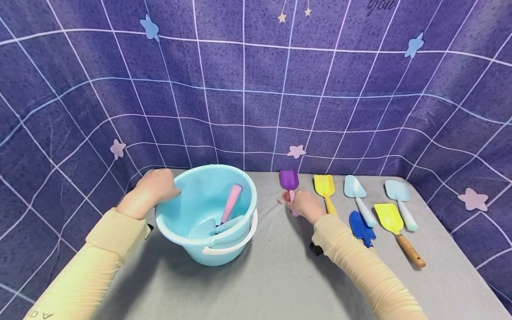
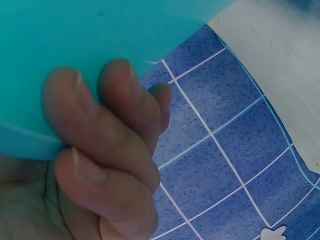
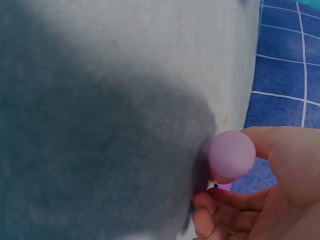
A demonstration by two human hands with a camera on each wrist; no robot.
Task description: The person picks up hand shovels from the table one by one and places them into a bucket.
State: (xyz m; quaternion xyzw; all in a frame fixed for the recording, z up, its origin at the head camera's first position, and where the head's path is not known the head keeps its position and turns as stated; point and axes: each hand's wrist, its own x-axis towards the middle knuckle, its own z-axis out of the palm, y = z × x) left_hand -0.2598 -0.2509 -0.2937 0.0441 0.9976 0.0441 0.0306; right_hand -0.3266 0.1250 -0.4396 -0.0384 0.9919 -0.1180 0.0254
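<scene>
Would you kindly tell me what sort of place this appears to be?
Probably a staged tabletop recording corner: a patterned purple cloth hangs behind a grey-topped table, with small shovels laid out beside a light-blue bucket.

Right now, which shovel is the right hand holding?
The purple shovel, leftmost on the table: the right hand holds its pink handle, and no other shovel there is purple.
</scene>
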